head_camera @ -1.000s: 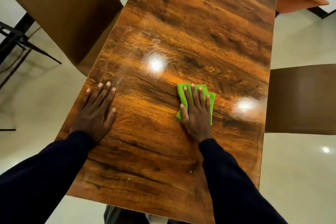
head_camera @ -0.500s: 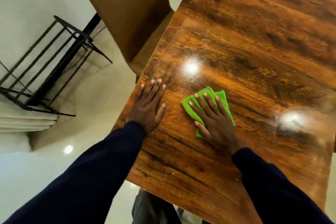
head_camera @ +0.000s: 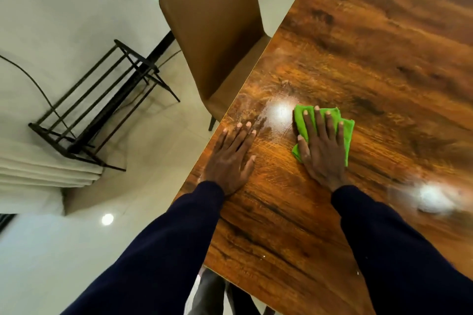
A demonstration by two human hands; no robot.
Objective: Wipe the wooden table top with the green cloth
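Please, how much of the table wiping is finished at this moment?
Done: unclear; only faint smears near the left edge, beside the chair, hint at wiping. In hand: the right hand presses the green cloth flat on the table top; the left hand rests flat nearby. Left: probably most of the top; the far part shows no wipe marks.

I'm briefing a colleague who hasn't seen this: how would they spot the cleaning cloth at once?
Find the glossy wooden table filling the right of the view. Near its left edge, beside a bright light reflection, the right hand lies flat on a folded cloth. It is the only bright green thing in view.
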